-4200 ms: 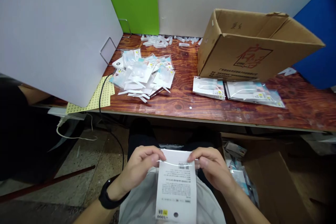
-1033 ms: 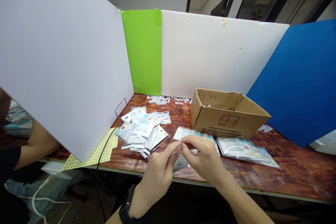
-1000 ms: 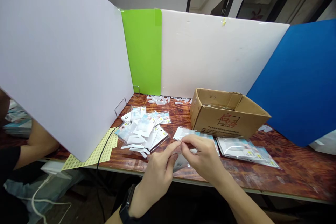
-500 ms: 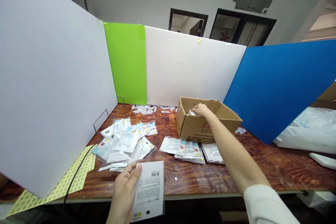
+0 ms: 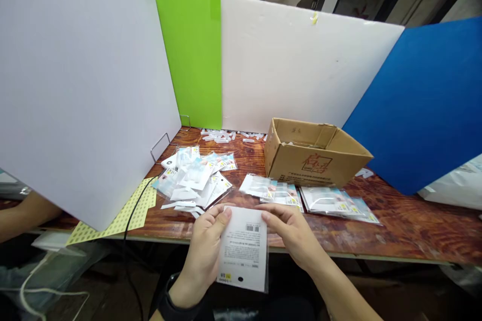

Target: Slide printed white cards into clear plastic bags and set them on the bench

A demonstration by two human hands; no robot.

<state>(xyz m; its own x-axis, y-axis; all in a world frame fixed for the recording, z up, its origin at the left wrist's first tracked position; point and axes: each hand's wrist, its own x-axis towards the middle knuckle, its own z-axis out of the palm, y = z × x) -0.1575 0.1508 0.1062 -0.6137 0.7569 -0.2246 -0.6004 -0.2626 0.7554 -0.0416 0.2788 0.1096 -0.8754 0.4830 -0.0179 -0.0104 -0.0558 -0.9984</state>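
Observation:
A white printed card in a clear plastic sleeve [image 5: 243,253] is upside down in front of me, with a barcode, small text and a black dot. My left hand [image 5: 206,241] pinches its left edge, thumb on top. My right hand [image 5: 288,230] closes on its upper right corner, thumb on the face; whether anything else is in those fingers is hidden. Beyond my left hand lies a loose pile of sleeved cards and white strips [image 5: 196,180]. Flat stacks of similar packets [image 5: 331,201] lie past my right hand, before the cardboard box [image 5: 312,163].
White, green and blue partition boards [image 5: 309,70] surround the wooden table [image 5: 406,230]. Small white plastic pieces [image 5: 218,135] lie along the back. Yellow dotted sheets [image 5: 124,215] and a black cable [image 5: 133,210] are at left. Another person's arm [image 5: 26,215] shows beyond the left board.
My right hand has come out of the cardboard box and down to the sleeved card. My left hand has moved the card slightly right and up. The view has tilted down.

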